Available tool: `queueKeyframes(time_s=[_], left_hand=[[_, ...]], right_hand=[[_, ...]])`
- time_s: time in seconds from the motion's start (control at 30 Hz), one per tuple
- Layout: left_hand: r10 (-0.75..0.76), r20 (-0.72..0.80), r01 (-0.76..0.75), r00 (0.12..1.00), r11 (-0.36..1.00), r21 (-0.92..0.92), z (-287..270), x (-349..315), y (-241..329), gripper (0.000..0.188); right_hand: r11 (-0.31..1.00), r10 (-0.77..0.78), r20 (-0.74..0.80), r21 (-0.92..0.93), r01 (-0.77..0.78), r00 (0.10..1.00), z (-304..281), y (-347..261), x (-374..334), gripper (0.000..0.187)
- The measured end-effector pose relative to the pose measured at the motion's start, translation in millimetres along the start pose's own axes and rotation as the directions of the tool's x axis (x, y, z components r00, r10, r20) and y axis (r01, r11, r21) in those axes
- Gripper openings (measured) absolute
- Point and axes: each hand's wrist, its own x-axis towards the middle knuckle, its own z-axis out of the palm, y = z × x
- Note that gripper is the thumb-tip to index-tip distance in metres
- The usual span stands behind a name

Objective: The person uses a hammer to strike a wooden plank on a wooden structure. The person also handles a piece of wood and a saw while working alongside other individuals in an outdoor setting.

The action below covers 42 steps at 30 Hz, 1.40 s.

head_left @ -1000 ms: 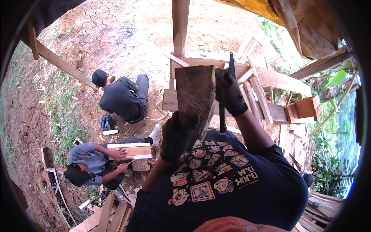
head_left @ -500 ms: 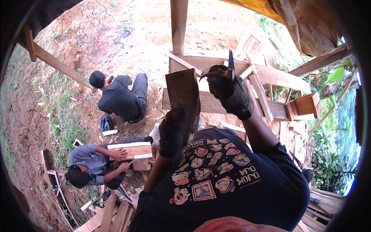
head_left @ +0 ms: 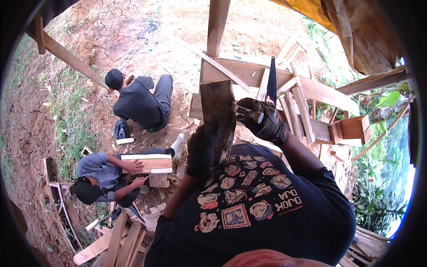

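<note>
My left hand point(head_left: 202, 149), in a dark glove, grips a dark, weathered board point(head_left: 218, 100) that stands up in front of my chest. My right hand point(head_left: 267, 120), also gloved, is closed around a metal tool that looks like a claw hammer point(head_left: 254, 115). Its round face turns toward me, and its other end reaches the board's right edge; whether it touches, I cannot tell. The handle is hidden by the glove. Just beyond the right hand, a dark saw blade point(head_left: 271, 80) points up and away; its lower end is hidden.
A long wooden bench point(head_left: 324, 91) with crossed pieces and a small box point(head_left: 351, 130) stands ahead right. One person point(head_left: 140, 102) crouches at far left; another person point(head_left: 104, 175) works on a board point(head_left: 146, 164). Loose planks point(head_left: 118, 242) lie at near left; a post point(head_left: 218, 29) rises ahead.
My right hand has come down and closer to the board, and the tool has turned so its round face shows. More of the saw blade is visible. The view has shifted slightly.
</note>
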Motion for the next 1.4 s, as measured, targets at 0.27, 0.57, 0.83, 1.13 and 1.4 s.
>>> queueKeyframes(time_s=[0.27,0.57,0.83,1.13,1.4], left_hand=[[0.036,-0.004,-0.035,0.999,0.987,0.159,-5.8,-1.5,-11.9,0.049],[0.664,0.367,-0.721,0.652,0.394,0.57,-23.6,0.0,-39.6,0.063],[0.374,0.474,-0.604,0.797,0.518,0.606,-31.3,-3.3,-86.6,0.089],[0.107,0.744,-0.643,0.659,0.593,0.485,-57.8,5.3,-81.7,0.058],[0.509,-0.035,-0.498,0.86,0.852,0.163,-98.8,55.1,-87.7,0.059]], right_hand=[[0.999,-0.042,-0.037,-0.02,0.041,0.998,15.0,-0.8,-20.0,0.028],[0.961,0.118,0.034,0.25,-0.123,0.992,42.1,-1.1,-42.4,0.034],[0.999,0.04,0.02,-0.03,-0.039,0.999,96.6,19.0,-74.4,0.036],[0.961,0.242,-0.168,-0.093,-0.26,0.956,105.2,-28.4,-123.2,0.027],[0.5,0.702,-0.457,-0.23,-0.835,0.546,99.1,25.1,-248.6,0.017]])
